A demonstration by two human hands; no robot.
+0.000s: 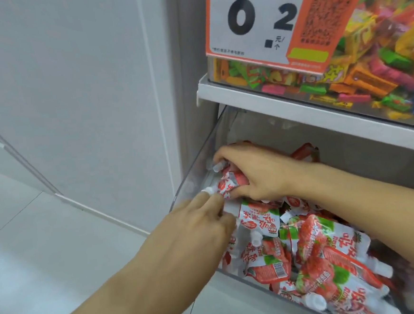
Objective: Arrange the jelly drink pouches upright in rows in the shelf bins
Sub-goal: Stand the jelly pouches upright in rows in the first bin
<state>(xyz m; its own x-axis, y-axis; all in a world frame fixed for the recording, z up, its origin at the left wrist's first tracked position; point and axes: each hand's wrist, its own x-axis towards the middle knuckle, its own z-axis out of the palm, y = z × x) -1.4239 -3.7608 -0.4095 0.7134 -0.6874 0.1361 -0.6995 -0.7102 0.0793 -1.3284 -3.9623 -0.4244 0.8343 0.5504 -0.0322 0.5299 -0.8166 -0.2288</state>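
A clear shelf bin (197, 172) holds jumbled jelly drink pouches (327, 251).

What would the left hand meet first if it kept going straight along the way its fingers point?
Probably the white-capped pouch the right hand grips; the left hand already has its fingertips about on the cap, though depth is unclear.

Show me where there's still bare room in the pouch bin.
Bare bin floor shows only beside the left wall, next to the left hand. Open air above, under the shelf. Rightward, loose pouches crowd it; the right hand grips some.
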